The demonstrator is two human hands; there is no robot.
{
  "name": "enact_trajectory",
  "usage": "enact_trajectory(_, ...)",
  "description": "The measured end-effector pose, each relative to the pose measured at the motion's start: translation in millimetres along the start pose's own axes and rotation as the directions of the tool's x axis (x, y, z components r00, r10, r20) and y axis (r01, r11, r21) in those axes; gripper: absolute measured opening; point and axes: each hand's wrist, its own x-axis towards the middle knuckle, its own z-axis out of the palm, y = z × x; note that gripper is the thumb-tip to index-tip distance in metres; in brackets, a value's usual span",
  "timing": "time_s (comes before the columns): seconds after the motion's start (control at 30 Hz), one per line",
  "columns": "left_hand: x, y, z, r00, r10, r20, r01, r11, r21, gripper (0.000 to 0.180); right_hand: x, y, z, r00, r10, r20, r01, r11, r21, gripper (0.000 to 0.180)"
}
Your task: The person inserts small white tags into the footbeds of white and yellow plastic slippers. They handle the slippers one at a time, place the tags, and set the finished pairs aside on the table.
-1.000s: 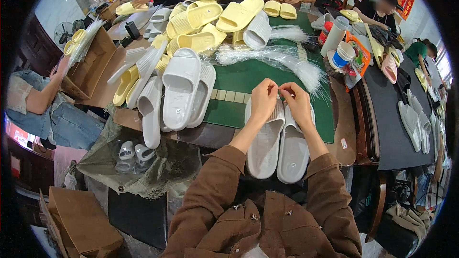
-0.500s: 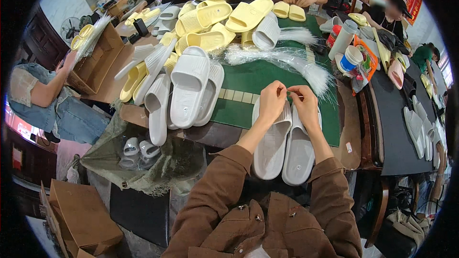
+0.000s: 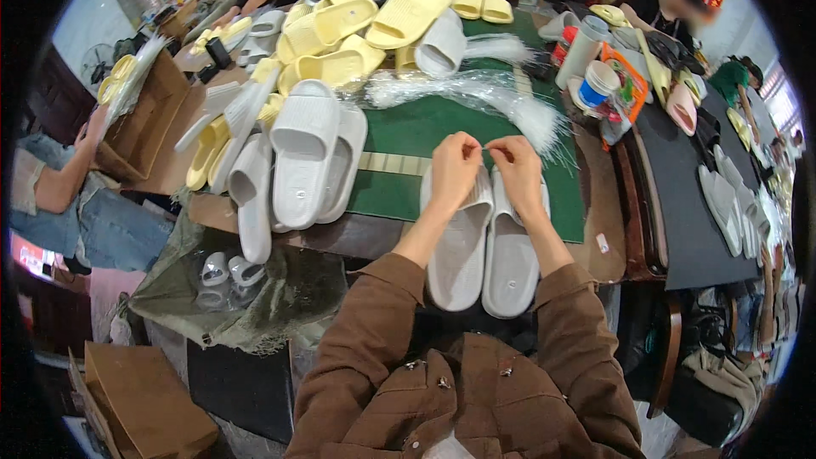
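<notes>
A pair of grey slippers lies side by side at the table's front edge, the left slipper [image 3: 456, 268] touching the right slipper [image 3: 512, 268]. Over their toe ends, my left hand [image 3: 456, 172] and my right hand [image 3: 517, 172] are raised with thumbs and fingers pinched, the fingertips almost meeting. Whatever they pinch is too thin or too hidden to name. Beneath them is a green mat [image 3: 387, 198], partly covered by the slippers. Beyond my hands rests a bundle of clear plastic strands [image 3: 531, 123] with a frayed end.
Grey slippers [image 3: 304, 153] lean left of my hands. Behind them is a heap of yellow slippers [image 3: 336, 21]. A white tub [image 3: 599, 83] and a pale cylinder [image 3: 582, 51] stand to the right. An open carton [image 3: 153, 399] sits lower left. Several people work around the tables.
The whole view has shifted, so the table and slippers sit farther left in it. My hands stay pinched close together above the same pair of slippers.
</notes>
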Motion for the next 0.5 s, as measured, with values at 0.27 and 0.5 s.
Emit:
enact_trajectory(0.27, -0.8, 6.4, -6.1, 0.997, -0.065, 0.035, 0.067, 0.997, -0.036, 0.008, 0.7, -8.3, 0.8, 0.999, 0.022, 0.048, -0.022, 1.0, 0.003, 0.009)
enact_trajectory(0.5, -1.7, 2.5, -2.9, 0.999, -0.032, 0.035, 0.031, 0.999, 0.014, 0.012, -1.3, -6.7, 0.7, 0.998, -0.057, 0.01, 0.057, 0.997, -0.045, 0.01)
